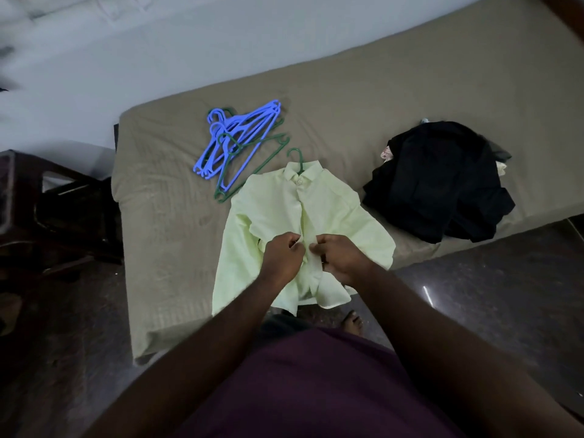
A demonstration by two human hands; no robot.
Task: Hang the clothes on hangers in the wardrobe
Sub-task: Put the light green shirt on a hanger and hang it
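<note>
A pale green shirt (284, 216) lies front-up on the near edge of the bed (379, 99), in the middle of the frame, its hem hanging off the mattress toward the person. The hook of a green hanger (298, 158) pokes out above the collar; the rest of that hanger is hidden inside the shirt. Both hands meet at the shirt's front opening, roughly halfway down. The left hand (281, 256) pinches the left edge of the placket with curled fingers, and the right hand (343, 257) pinches the facing edge just beside it, the fingertips of the two nearly touching. The hands and forearms cover the lower middle of the shirt, so I cannot tell whether the buttons there are done up. Above and left of the shirt, a loose heap of blue and green hangers (240, 142) rests on the tan sheet, one green hanger's end lying just beside the shirt's shoulder. To the right, near the shirt's sleeve but apart from it, sits a rumpled pile of black clothes (439, 181) with bits of paler cloth showing at its edges. A dark wooden piece of furniture (57, 210) stands against the bed's left side. The person's purple top (300, 393) fills the bottom of the frame, and a bare foot (354, 322) shows on the dark floor (505, 305) below the hem.
</note>
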